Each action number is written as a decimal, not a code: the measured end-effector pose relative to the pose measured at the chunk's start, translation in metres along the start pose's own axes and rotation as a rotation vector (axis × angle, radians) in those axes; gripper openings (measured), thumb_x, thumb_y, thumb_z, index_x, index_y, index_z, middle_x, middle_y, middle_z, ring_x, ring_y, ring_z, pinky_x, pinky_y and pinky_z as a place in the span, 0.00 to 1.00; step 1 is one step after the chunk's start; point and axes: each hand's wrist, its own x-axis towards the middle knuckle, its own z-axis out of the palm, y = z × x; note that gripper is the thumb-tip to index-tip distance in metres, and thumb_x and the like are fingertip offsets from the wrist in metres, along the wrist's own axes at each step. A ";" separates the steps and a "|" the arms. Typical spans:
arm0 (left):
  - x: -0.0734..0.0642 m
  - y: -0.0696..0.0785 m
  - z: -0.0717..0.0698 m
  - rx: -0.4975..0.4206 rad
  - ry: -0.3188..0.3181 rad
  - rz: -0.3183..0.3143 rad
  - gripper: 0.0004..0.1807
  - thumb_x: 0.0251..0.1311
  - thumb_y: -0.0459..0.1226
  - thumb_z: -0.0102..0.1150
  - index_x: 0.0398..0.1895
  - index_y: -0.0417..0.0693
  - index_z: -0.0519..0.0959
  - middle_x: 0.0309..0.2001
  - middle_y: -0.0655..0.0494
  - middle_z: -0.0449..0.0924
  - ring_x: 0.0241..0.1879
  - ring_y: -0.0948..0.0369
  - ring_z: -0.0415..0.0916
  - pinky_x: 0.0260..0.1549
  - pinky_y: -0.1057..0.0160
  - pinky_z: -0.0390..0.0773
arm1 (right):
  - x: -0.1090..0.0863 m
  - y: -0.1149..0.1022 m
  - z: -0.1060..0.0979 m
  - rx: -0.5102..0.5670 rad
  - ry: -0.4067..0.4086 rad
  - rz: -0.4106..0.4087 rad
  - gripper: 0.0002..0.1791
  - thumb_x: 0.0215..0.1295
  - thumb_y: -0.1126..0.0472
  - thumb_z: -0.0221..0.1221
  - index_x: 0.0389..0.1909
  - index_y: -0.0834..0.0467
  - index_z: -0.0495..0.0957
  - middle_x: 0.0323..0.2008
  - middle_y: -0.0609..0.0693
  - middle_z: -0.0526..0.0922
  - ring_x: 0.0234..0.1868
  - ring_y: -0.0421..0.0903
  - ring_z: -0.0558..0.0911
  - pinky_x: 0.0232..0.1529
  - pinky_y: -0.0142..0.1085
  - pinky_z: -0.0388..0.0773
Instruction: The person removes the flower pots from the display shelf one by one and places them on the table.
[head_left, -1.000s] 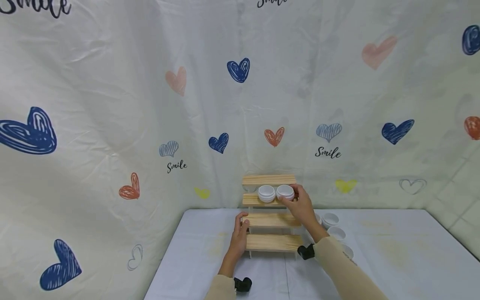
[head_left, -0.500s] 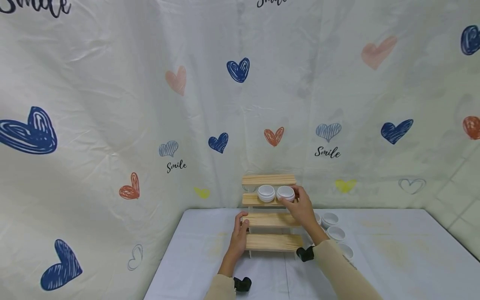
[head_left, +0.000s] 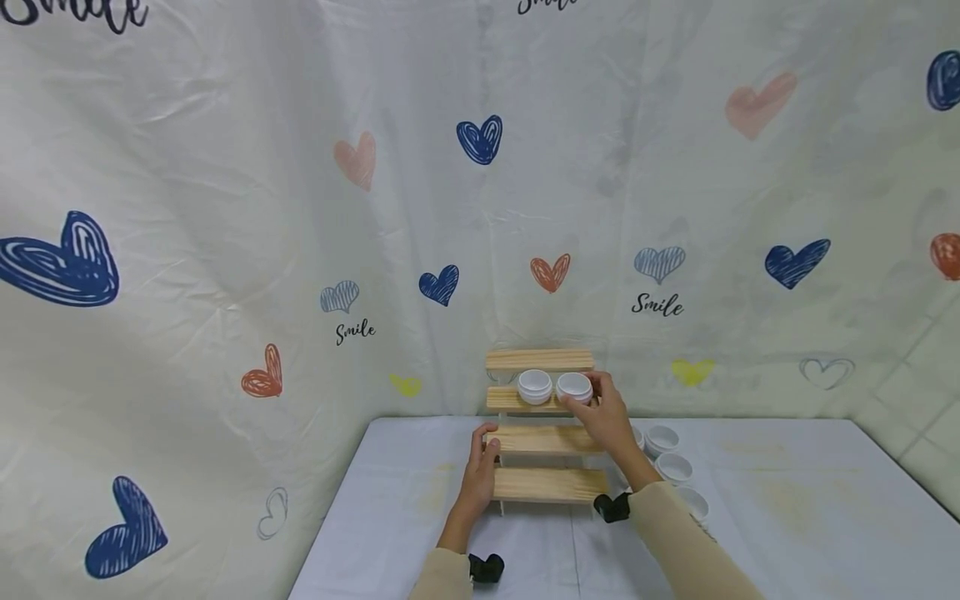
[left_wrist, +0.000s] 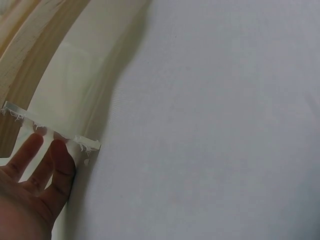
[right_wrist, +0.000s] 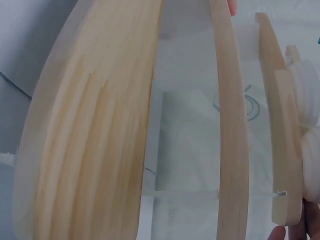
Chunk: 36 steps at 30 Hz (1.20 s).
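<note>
A tiered display stand with several wooden shelves [head_left: 550, 482] stands on the table, joined by clear side supports [left_wrist: 60, 131]. Two small white ribbed bowls sit side by side on its second shelf from the top. My right hand [head_left: 607, 421] pinches the right bowl [head_left: 574, 387] between thumb and fingers at its right side; the left bowl [head_left: 535, 387] stands close beside it. Lower down, my left hand [head_left: 477, 475] holds the stand's left end at the second shelf from the bottom. In the left wrist view its fingertips reach the clear support.
More white bowls [head_left: 673, 467] stand on the white-covered table [head_left: 795, 500] to the right of the stand, partly behind my right forearm. Behind everything hangs a white cloth [head_left: 420, 208] printed with hearts. Black wrist cameras [head_left: 486, 568] are strapped below both hands.
Both hands keep their hold, and the right bowl has shifted slightly to the right, leaving a small gap between the two bowls. The stand stays put.
</note>
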 end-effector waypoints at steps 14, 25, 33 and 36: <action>0.001 0.000 0.000 0.012 0.010 0.000 0.23 0.81 0.56 0.34 0.71 0.64 0.61 0.70 0.52 0.66 0.65 0.52 0.66 0.61 0.48 0.68 | -0.002 0.002 -0.001 -0.012 0.012 -0.036 0.36 0.64 0.55 0.70 0.70 0.60 0.69 0.56 0.63 0.81 0.53 0.53 0.76 0.53 0.34 0.69; -0.001 -0.001 0.002 0.018 0.014 -0.008 0.21 0.81 0.56 0.34 0.70 0.65 0.61 0.74 0.52 0.63 0.70 0.49 0.64 0.65 0.44 0.68 | -0.011 0.003 -0.002 0.041 -0.018 -0.025 0.37 0.66 0.57 0.68 0.72 0.60 0.65 0.64 0.63 0.76 0.63 0.57 0.73 0.67 0.53 0.65; -0.003 0.005 0.003 -0.014 0.021 -0.006 0.23 0.82 0.53 0.34 0.73 0.61 0.60 0.75 0.48 0.62 0.73 0.44 0.60 0.66 0.39 0.64 | -0.017 0.004 -0.004 0.015 -0.010 -0.046 0.36 0.64 0.54 0.70 0.71 0.57 0.68 0.61 0.61 0.79 0.59 0.54 0.75 0.60 0.50 0.70; -0.003 0.005 0.003 -0.020 0.024 0.000 0.23 0.81 0.53 0.35 0.72 0.61 0.61 0.76 0.47 0.61 0.76 0.41 0.55 0.70 0.35 0.60 | -0.019 0.003 -0.003 -0.002 0.000 -0.042 0.36 0.62 0.54 0.71 0.69 0.56 0.70 0.58 0.60 0.80 0.56 0.52 0.75 0.55 0.47 0.70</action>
